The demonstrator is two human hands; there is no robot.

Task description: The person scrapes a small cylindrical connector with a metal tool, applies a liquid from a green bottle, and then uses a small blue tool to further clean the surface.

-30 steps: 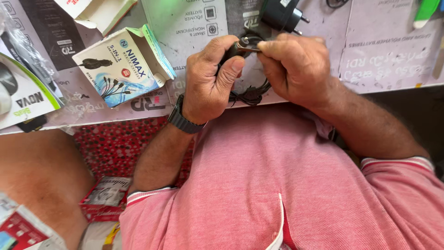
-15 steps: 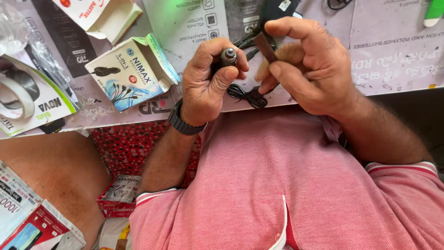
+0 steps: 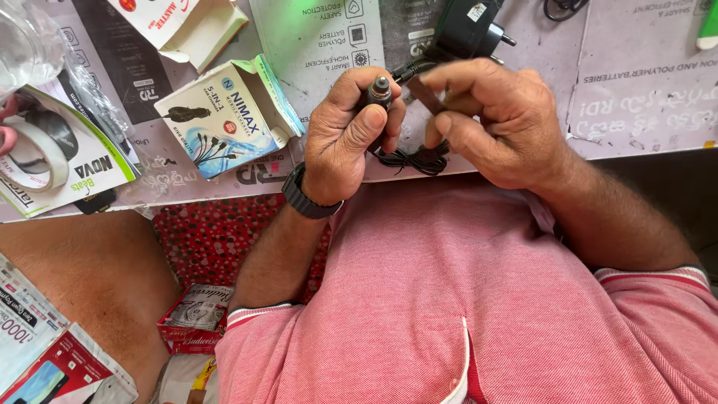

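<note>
2 hands work above the counter (image 3: 643, 97). The left hand (image 3: 348, 138) pinches a small black plug (image 3: 379, 91), metal tip up; the right hand (image 3: 497, 123) grips its thin black cable (image 3: 407, 158), seemingly a flat connector too. Judged step: sorting the lead; next calls for steadying the plug while freeing cable.

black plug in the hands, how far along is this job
Done: the blue and white box lies open on the counter. In hand: the left hand grips the black plug upright, metal tip showing, while the right hand pinches its cable, the rest of which hangs in a loose bundle below. Left: probably sorting out that bundle; where the cable's far end goes is hidden.
</note>
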